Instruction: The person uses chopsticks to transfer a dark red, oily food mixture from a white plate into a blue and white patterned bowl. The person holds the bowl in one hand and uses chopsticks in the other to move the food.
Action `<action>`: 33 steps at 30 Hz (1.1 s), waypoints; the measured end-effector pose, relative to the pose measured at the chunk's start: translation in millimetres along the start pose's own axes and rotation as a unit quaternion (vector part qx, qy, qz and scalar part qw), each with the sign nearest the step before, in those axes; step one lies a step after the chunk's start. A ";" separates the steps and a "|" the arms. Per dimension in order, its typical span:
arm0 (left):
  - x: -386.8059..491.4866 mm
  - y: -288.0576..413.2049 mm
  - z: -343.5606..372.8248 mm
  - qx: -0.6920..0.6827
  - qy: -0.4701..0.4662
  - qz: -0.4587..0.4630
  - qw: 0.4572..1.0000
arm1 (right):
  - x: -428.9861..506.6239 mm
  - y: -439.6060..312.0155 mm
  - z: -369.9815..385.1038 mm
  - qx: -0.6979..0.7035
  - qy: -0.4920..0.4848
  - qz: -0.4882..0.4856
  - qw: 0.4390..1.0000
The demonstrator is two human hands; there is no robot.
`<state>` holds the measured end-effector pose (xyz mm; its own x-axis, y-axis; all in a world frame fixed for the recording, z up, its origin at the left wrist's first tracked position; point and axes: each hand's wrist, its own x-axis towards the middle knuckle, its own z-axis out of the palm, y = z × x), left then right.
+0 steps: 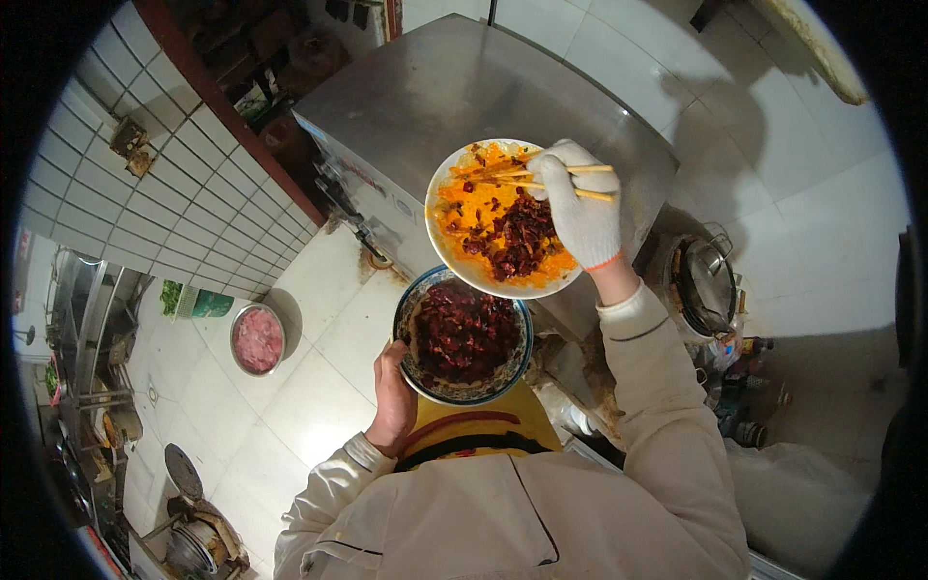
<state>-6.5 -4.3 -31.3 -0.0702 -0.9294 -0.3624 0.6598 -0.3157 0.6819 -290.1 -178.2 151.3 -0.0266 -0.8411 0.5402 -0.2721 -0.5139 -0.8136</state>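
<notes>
My right hand point(580, 206), in a white knitted glove, grips a pair of wooden chopsticks point(594, 194). Their tips reach over a white plate point(437, 235) near the edge of a steel-topped unit. Orange food point(478, 199) covers the plate, with dark red dried chili pieces point(525, 235) on top. My bare left hand point(395, 399) holds a patterned bowl with a blue rim point(528, 362) by its left side, in front of my body. Dark red chili pieces in a dark liquid or sauce point(467, 330) fill much of the bowl. The plate's lower edge overlaps the bowl's far rim in view.
The steel top point(391, 94) extends beyond the plate. A metal bowl of pink raw meat point(257, 339) stands on the tiled floor at left, near a green basket point(210, 304). A lidded pot point(707, 279) and several bottles are at right. A tiled wall point(188, 174) rises at upper left.
</notes>
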 end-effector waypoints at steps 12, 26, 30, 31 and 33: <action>3.4 -2.7 -2.5 -0.007 -0.012 0.007 1.000 | -34.1 -30.2 -36.6 -0.034 -0.078 0.054 0.995; 9.8 -13.3 -16.9 -0.022 0.038 -0.006 0.999 | -51.8 -38.0 -30.4 -0.022 -0.009 0.016 1.000; 7.4 -3.5 -6.3 -0.008 -0.002 -0.016 1.000 | -57.1 -23.4 -39.7 -0.034 -0.035 -0.002 0.999; 8.2 -8.3 -11.1 -0.008 0.018 -0.008 1.000 | -60.2 -24.1 -43.9 -0.043 -0.051 -0.015 0.998; 9.2 -19.1 -19.6 -0.005 0.055 0.006 0.998 | -63.1 -24.1 -42.1 -0.011 -0.013 -0.002 1.000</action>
<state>-5.0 -3.0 -60.0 0.0190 -0.9063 -0.4222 0.6682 -0.3025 0.6797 -322.4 -105.7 145.9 -0.0009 -0.8432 0.5375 -0.2930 -0.5137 -0.8064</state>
